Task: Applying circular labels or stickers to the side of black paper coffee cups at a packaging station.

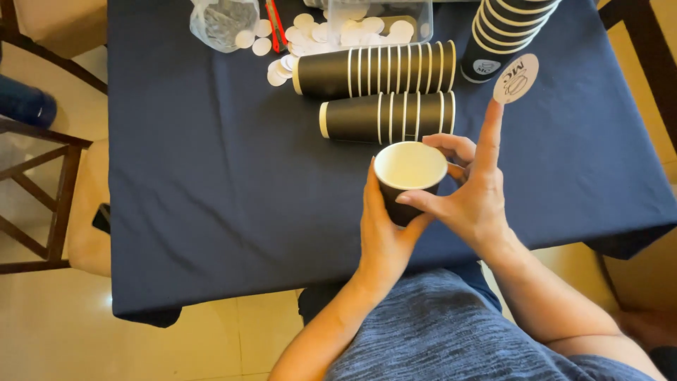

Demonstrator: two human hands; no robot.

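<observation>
My left hand [382, 227] grips a black paper cup [408, 178] with a white inside, held upright over the table's near edge. My right hand [467, 189] steadies the cup's right side with thumb and curled fingers. Its index finger points up, and a round white sticker [515, 78] with a printed mark clings to the fingertip. Two stacks of black cups [377, 69] [388, 117] lie on their sides just beyond the held cup.
A dark blue cloth covers the table [211, 162]. At the far edge sit loose round white stickers [282, 67], a clear bag [224, 22], a clear plastic box [381, 17] and another cup stack [504, 32]. A wooden chair [42, 190] stands at left.
</observation>
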